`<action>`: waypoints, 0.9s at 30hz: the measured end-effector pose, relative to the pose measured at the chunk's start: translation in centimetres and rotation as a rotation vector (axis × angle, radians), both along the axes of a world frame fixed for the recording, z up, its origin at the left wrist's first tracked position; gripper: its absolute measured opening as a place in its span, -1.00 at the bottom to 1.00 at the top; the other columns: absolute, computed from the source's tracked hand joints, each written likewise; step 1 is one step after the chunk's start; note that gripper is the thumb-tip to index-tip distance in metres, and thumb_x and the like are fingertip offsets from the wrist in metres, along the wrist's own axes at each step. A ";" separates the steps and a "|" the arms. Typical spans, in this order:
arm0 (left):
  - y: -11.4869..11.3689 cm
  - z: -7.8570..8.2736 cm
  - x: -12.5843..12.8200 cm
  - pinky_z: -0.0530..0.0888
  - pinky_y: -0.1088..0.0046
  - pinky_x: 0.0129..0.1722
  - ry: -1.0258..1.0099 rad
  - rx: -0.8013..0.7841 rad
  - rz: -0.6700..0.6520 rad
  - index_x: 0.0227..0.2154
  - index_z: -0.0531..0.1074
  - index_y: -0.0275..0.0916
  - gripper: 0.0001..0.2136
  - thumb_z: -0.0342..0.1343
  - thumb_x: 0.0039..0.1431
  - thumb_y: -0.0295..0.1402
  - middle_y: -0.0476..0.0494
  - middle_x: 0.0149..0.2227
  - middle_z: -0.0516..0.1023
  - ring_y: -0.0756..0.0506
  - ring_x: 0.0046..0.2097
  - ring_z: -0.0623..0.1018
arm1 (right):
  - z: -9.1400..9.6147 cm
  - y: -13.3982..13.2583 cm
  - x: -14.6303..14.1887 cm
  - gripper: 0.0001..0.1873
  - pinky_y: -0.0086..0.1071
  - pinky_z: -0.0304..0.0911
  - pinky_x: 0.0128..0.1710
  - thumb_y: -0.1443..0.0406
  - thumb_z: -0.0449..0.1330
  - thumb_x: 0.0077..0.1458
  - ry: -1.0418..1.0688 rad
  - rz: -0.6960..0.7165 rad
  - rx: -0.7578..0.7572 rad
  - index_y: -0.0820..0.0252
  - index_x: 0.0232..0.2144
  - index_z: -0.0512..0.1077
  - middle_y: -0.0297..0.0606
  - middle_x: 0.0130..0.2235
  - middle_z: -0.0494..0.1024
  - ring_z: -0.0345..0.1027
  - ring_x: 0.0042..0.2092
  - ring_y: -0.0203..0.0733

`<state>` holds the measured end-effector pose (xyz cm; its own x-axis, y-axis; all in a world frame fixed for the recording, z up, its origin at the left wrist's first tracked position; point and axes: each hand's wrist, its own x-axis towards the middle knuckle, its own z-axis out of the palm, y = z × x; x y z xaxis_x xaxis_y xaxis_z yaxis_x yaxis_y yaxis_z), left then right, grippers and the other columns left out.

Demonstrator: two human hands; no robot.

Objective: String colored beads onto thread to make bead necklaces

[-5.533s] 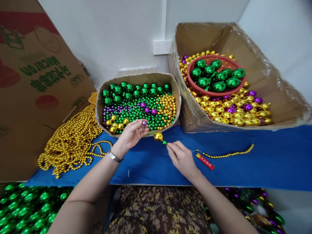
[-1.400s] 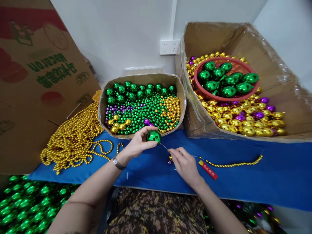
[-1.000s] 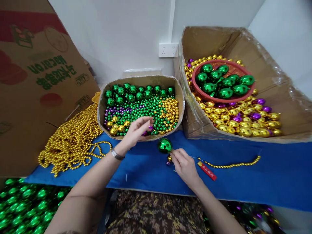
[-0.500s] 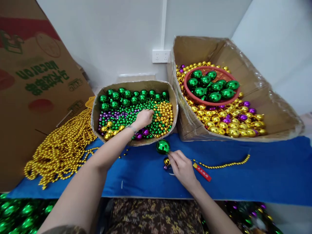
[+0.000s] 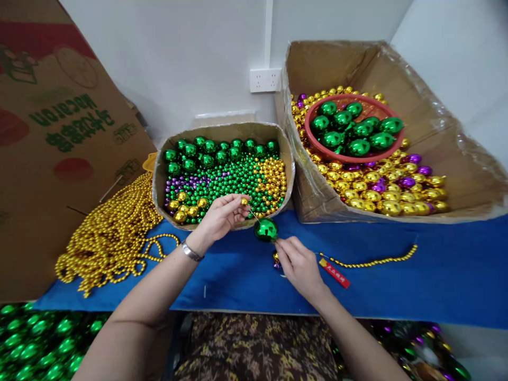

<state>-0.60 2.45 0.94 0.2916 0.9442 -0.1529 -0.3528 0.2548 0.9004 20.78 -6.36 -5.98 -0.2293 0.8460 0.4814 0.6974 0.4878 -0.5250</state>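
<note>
My left hand pinches a small gold bead at the tip of a thin needle, just in front of the small cardboard box of green, purple and gold beads. A large green ball sits on the needle between my hands. My right hand grips the needle or string right below that ball, with a gold and a purple bead strung beneath. The strand runs right past a red tag into a gold bead string on the blue table.
A big cardboard box at the right holds gold and purple balls and a red bowl of green balls. A heap of gold bead strands lies at the left beside a printed carton. Green balls lie below the table.
My left hand came back out of the small box with a gold bead and brought it to the needle tip. Earlier, the green ball slid down the needle toward my right hand.
</note>
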 end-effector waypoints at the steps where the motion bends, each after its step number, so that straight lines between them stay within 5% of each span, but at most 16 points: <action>1: -0.1 -0.1 -0.1 0.44 0.56 -0.42 -0.006 -0.003 0.004 -0.24 0.53 -0.34 -0.76 0.27 0.07 -0.28 -0.14 -0.40 0.55 0.02 -0.39 0.53 | 0.0 0.0 0.0 -0.72 -0.45 0.33 -0.27 0.30 -0.03 0.32 -0.009 0.000 0.003 0.21 -0.18 0.48 -0.21 -0.34 0.49 0.43 -0.34 -0.27; 6: -0.5 -0.4 -0.4 0.46 0.55 -0.41 0.032 0.024 0.021 -0.22 0.52 -0.31 -0.75 0.25 0.09 -0.26 -0.14 -0.37 0.56 0.03 -0.38 0.53 | 0.0 0.0 0.0 -0.72 -0.44 0.30 -0.30 0.31 -0.04 0.32 -0.038 -0.004 0.005 0.21 -0.18 0.47 -0.22 -0.36 0.47 0.41 -0.35 -0.27; 11: -2.5 -0.9 -0.3 0.45 0.57 -0.41 0.292 0.245 0.031 -0.24 0.49 -0.27 -0.76 0.29 0.04 -0.28 -0.05 -0.40 0.53 0.03 -0.37 0.51 | -0.7 -0.7 -0.9 -0.72 -0.44 0.28 -0.30 0.30 -0.06 0.33 -0.029 0.021 -0.039 0.18 -0.22 0.46 -0.22 -0.36 0.49 0.42 -0.34 -0.26; 17: -6.2 -3.9 -0.9 0.42 0.53 -0.46 0.545 0.350 0.010 -0.40 0.51 -0.31 -0.79 0.21 0.12 -0.23 -0.17 -0.31 0.60 -0.01 -0.39 0.51 | -3.3 -2.1 -1.9 -0.90 -0.42 0.31 -0.33 0.34 0.05 0.24 -0.026 0.077 -0.285 0.16 -0.22 0.36 -0.24 -0.31 0.57 0.49 -0.30 -0.20; 19: -6.9 -4.4 -1.2 0.46 0.48 -0.38 0.606 0.431 0.050 -0.41 0.51 -0.29 -0.82 0.18 0.14 -0.25 -0.17 -0.32 0.61 -0.04 -0.36 0.53 | -3.2 -2.2 -1.7 -0.82 -0.41 0.35 -0.30 0.37 0.07 0.21 -0.080 0.110 -0.334 0.16 -0.12 0.35 -0.22 -0.22 0.58 0.51 -0.24 -0.19; 23: -7.5 -2.6 -1.0 0.46 0.36 -0.14 0.709 0.644 0.107 -0.36 0.55 -0.21 -0.92 0.19 0.14 -0.34 -0.17 -0.27 0.62 -0.12 -0.20 0.57 | -1.5 -1.5 -1.8 -0.66 -0.41 0.39 -0.25 0.32 0.03 0.25 -0.088 0.073 -0.255 0.14 0.07 0.31 -0.15 -0.07 0.54 0.50 -0.16 -0.20; 27: -6.5 0.3 -0.7 0.45 0.33 -0.12 0.630 0.642 0.038 -0.36 0.59 -0.18 -0.90 0.19 0.14 -0.34 -0.18 -0.27 0.62 -0.14 -0.19 0.56 | -0.5 -0.7 -2.8 -0.75 -0.39 0.40 -0.18 0.29 -0.01 0.30 0.005 0.111 -0.130 0.17 -0.08 0.41 -0.15 -0.14 0.56 0.50 -0.17 -0.20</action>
